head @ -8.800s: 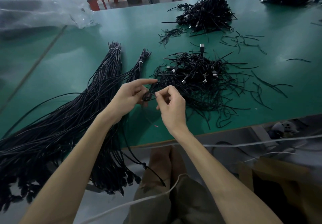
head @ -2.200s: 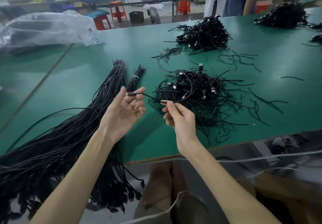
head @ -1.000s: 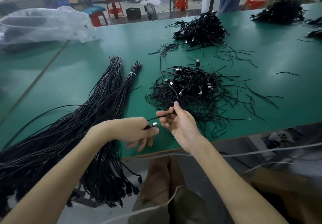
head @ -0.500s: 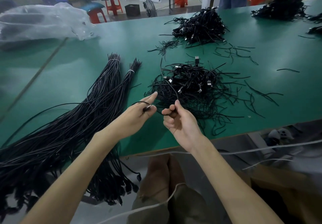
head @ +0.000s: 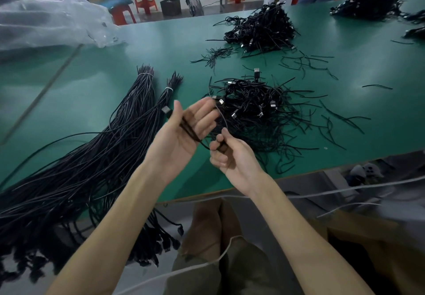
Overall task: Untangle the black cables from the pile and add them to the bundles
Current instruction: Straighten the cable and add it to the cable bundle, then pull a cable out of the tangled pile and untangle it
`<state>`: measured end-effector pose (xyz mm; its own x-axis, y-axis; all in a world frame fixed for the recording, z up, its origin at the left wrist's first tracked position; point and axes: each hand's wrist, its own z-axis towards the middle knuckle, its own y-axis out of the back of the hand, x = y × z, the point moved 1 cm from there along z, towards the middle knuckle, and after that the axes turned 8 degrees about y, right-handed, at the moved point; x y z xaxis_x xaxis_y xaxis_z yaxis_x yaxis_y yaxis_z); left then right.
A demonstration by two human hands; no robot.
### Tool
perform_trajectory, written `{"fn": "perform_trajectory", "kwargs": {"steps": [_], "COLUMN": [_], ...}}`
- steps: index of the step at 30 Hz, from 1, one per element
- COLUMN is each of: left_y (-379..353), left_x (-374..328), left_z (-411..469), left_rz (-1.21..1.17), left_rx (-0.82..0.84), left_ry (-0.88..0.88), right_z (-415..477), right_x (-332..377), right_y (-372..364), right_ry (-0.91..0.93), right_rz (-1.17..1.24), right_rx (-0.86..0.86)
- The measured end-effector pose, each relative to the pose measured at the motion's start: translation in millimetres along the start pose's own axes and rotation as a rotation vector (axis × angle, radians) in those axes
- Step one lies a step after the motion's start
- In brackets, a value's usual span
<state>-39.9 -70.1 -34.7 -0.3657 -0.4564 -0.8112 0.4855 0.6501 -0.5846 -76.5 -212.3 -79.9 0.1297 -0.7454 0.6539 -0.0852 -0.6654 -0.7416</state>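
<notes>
The cable (head: 190, 131) in my left hand (head: 174, 143) has a matt black sheath, probably plastic, with a metal-tipped plug (head: 166, 110). The table (head: 92, 83) looks smooth and matt green.

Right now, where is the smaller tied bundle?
In the head view, the smaller bundle lies left of centre, between the bigger bundle and the tangled pile.

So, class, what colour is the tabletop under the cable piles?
Green: the tabletop shows it best in the head view.
</notes>
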Motion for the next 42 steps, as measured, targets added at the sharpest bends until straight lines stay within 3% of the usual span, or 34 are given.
{"fn": "perform_trajectory", "kwargs": {"steps": [3, 8, 13, 19, 23, 27, 32, 35, 39, 42], "left_y": [2, 4, 3, 6, 16, 30, 34, 34, 29, 24], "left_x": [-15, -25, -13, -9, -11, 0, 17, 22, 28, 31], "left_z": [-9, -23, -14, -10, -12, -14, -10, -2, 4, 7], "left_rz": [0.015, 1.000, 1.538, 1.750, 1.948, 1.784, 1.613, 1.347, 0.812, 0.585], "left_rx": [0.122, 0.205, 0.054, -0.196, -0.355, -0.339, -0.507, -0.498, -0.516, -0.535], "left_ry": [0.093, 0.356, 0.513, 0.390, 0.155, 0.133, -0.036, 0.010, 0.078, 0.067], "right_z": [2, 2, 2, 2, 3, 3, 3, 4, 5, 5], "right_x": [1, 1, 1, -1, -2, -3, -3, -3, -3, -4], "right_y": [1, 0, -1, 2, 2, 1, 1, 1, 2, 3], "right_ry": [-0.024, -0.026, -0.012, -0.003, 0.002, 0.000, 0.001, 0.002, 0.008, 0.020], "right_rz": [0.027, -0.041, -0.151, -0.037, 0.031, 0.052, 0.063, 0.043, -0.003, -0.014], "right_rx": [-0.013, 0.005, -0.008, -0.032, -0.001, 0.014, 0.020, 0.023, 0.019, 0.027]}}
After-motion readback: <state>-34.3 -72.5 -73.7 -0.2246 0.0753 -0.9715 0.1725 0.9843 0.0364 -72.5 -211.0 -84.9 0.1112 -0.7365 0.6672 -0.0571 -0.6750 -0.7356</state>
